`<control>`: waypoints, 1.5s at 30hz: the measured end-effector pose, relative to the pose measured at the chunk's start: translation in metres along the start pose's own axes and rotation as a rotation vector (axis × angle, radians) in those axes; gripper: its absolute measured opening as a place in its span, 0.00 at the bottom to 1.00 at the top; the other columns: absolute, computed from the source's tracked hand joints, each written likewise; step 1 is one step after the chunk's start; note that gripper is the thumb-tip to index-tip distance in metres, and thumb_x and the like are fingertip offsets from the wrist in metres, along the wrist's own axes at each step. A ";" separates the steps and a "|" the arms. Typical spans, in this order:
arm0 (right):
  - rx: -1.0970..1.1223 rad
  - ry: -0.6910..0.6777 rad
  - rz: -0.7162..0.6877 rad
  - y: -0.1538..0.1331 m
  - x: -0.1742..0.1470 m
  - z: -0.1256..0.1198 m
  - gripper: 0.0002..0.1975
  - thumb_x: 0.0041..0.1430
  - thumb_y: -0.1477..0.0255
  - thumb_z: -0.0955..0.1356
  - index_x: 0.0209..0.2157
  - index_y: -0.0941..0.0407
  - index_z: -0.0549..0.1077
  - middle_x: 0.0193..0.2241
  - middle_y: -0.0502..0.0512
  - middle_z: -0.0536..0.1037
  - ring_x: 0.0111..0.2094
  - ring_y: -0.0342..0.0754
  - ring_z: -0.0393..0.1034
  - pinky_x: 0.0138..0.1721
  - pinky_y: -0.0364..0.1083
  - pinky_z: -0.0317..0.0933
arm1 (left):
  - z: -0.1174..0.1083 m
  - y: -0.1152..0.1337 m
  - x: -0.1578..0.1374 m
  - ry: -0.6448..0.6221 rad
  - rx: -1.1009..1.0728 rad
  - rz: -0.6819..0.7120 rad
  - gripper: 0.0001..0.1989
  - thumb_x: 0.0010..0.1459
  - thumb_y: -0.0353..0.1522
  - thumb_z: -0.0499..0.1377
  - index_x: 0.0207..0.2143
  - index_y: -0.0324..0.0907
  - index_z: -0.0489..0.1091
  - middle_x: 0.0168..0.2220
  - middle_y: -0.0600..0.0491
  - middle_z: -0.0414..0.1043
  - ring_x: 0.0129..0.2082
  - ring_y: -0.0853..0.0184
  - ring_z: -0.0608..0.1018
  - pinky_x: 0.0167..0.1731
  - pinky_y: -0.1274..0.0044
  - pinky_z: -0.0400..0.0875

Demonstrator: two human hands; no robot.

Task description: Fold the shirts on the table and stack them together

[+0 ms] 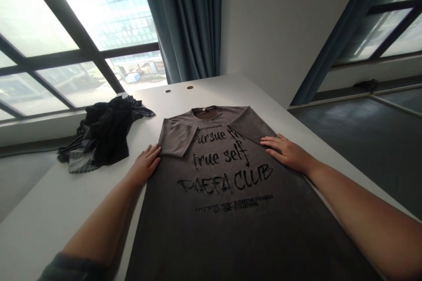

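Note:
A dark grey T-shirt (227, 228) with black lettering lies spread front side up, its collar at the far end and its hem out of view below. Both short sleeves are folded inward over the chest. My left hand (148, 162) rests flat on the shirt's left edge, just below the left sleeve (176, 138). On the opposite edge, my right hand (285, 151) lies with fingers stretched out, beside the lower end of the right sleeve (252, 120). Neither hand grips the cloth.
The shirt lies on a white table (263, 96) with two round holes near its far end. A heap of black and striped clothes (108, 131) sits at the left edge. Beyond stand a large window (85, 52), a blue-grey curtain (191, 22) and a wall (263, 22).

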State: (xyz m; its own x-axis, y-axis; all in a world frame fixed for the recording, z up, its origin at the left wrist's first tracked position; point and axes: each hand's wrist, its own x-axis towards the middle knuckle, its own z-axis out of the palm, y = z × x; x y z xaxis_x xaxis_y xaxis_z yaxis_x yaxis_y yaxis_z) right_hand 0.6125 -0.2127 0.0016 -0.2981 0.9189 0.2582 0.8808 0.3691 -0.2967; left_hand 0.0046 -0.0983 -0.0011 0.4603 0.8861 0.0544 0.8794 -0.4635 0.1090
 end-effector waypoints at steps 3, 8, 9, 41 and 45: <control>-0.024 0.009 -0.002 -0.003 -0.003 -0.001 0.24 0.72 0.58 0.59 0.59 0.48 0.76 0.62 0.58 0.76 0.65 0.60 0.68 0.71 0.71 0.48 | -0.010 0.005 -0.003 0.061 -0.009 0.088 0.34 0.73 0.49 0.41 0.68 0.42 0.67 0.74 0.48 0.56 0.75 0.52 0.55 0.71 0.56 0.55; -0.120 0.041 -0.047 -0.021 0.011 -0.007 0.22 0.72 0.59 0.60 0.57 0.49 0.78 0.58 0.60 0.79 0.62 0.61 0.72 0.70 0.74 0.45 | -0.020 0.023 0.000 0.062 -0.039 0.186 0.31 0.74 0.47 0.41 0.68 0.42 0.67 0.71 0.49 0.62 0.72 0.57 0.64 0.71 0.59 0.58; -0.132 0.036 -0.079 -0.029 0.023 -0.007 0.22 0.72 0.59 0.60 0.56 0.48 0.79 0.58 0.60 0.79 0.62 0.61 0.72 0.70 0.73 0.46 | -0.021 0.026 0.000 0.051 -0.054 0.189 0.31 0.75 0.47 0.41 0.68 0.42 0.67 0.70 0.49 0.64 0.71 0.57 0.65 0.70 0.60 0.59; -0.139 -0.366 0.099 -0.210 0.339 0.155 0.36 0.75 0.52 0.52 0.76 0.54 0.47 0.77 0.60 0.42 0.77 0.57 0.37 0.73 0.66 0.33 | -0.034 0.031 -0.010 -0.023 0.015 0.041 0.26 0.73 0.42 0.47 0.69 0.48 0.65 0.72 0.49 0.60 0.69 0.57 0.68 0.64 0.63 0.65; -0.152 -0.339 0.102 -0.214 0.353 0.155 0.36 0.75 0.51 0.53 0.76 0.54 0.49 0.77 0.62 0.44 0.77 0.61 0.38 0.73 0.68 0.32 | -0.037 0.035 -0.007 0.008 0.023 0.030 0.25 0.73 0.42 0.47 0.66 0.47 0.68 0.70 0.48 0.64 0.66 0.57 0.72 0.64 0.61 0.66</control>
State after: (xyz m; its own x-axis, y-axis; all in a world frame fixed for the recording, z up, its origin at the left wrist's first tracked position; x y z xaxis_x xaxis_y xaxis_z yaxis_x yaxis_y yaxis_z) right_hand 0.2614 0.0542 0.0134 -0.2881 0.9532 -0.0918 0.9493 0.2716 -0.1585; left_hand 0.0279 -0.1204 0.0391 0.4857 0.8717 0.0656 0.8678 -0.4898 0.0839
